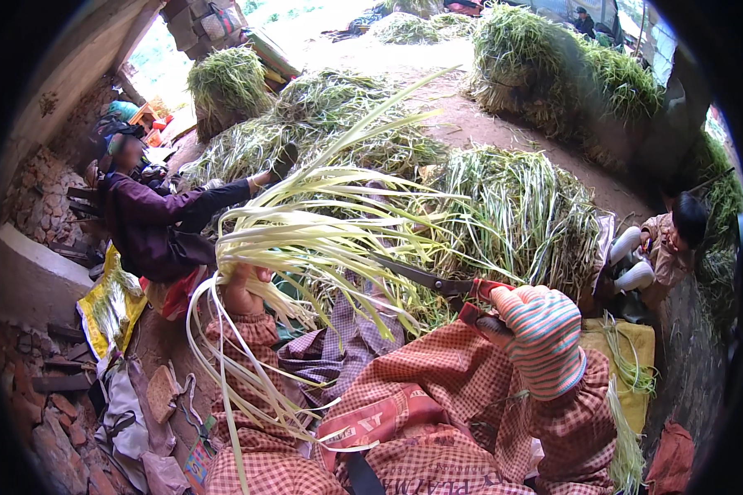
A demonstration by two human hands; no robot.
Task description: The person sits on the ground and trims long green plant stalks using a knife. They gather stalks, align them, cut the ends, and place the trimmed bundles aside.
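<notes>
A drooping bunch of long, pale yellow-green leaves (291,235) fans out to the right from my left hand (245,292), whose fingers are closed around it and partly hidden by it. Several loose strands hang down over my checked sleeve and lap. In a knitted glove with orange, white and teal stripes, my right hand (538,337) grips red-handled shears (486,289). The dark blades point left, and the upper blade reaches among the leaf tips. I cannot tell whether it touches them. My checked red apron (433,377) covers my lap.
Heaped green leaves (501,204) lie just beyond my knees. Taller stacks (526,68) stand behind at the right. One person (152,216) sits at left with legs outstretched; another (662,241) sits at right. Broken bricks (62,427) and cloth lie at lower left; a yellow sack (634,346) at right.
</notes>
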